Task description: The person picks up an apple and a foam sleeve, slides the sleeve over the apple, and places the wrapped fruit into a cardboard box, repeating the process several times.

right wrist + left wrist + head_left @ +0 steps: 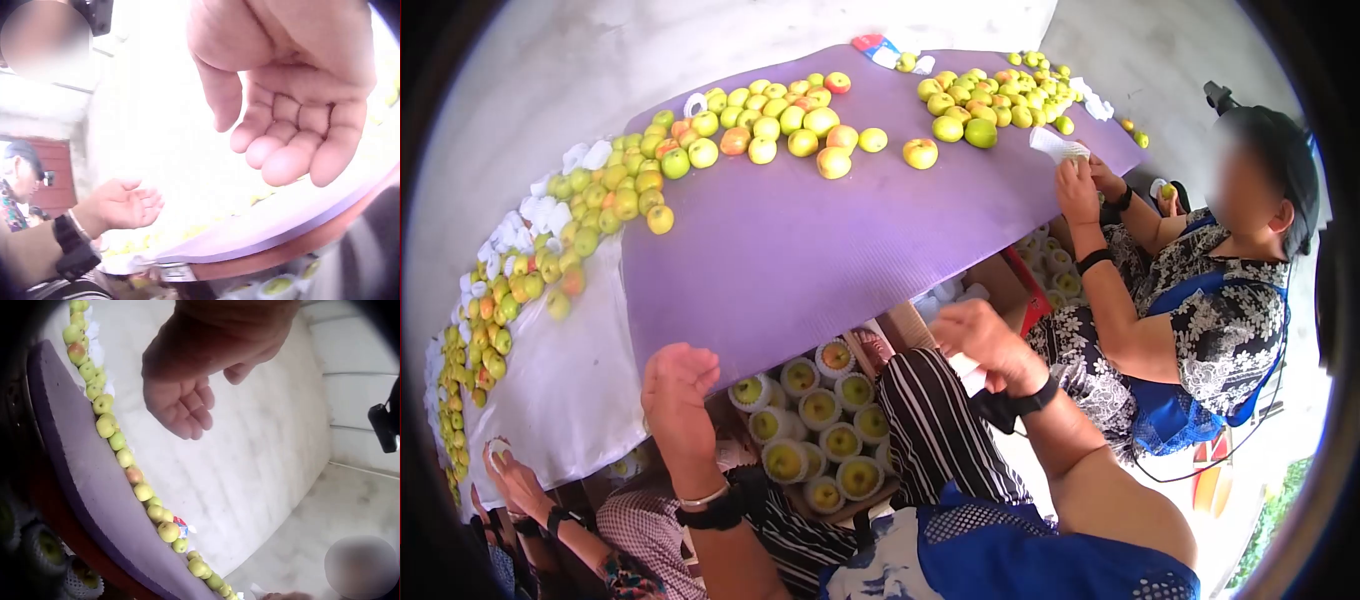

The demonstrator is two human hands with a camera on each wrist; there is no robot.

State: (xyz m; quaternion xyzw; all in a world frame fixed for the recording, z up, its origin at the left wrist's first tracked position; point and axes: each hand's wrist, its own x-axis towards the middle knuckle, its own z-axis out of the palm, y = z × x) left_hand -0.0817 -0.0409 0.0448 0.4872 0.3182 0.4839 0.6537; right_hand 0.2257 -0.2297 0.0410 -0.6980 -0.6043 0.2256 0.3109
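Observation:
My left hand (pixel 680 395) is raised over the near edge of the purple mat (pixel 800 250), its fingers loosely bent and nothing in them. The left wrist view shows the same hand (pixel 184 400) from the side, its palm bare. My right hand (pixel 990 345) hovers at the table's near edge, beside the striped trousers. In the right wrist view the right hand (pixel 287 125) has an empty palm and relaxed, slightly curled fingers. Below the mat edge, between my hands, a box holds several apples (pixel 820 407) in white foam nets.
Loose yellow-green apples (pixel 800 142) form a row along the mat's far side, with another pile of apples (pixel 1000 98) at the right. White foam nets (pixel 525 225) lie heaped at the left. A person (pixel 1200 290) sits at the right holding a foam net (pixel 1058 147); another person's hands (pixel 520 485) work lower left.

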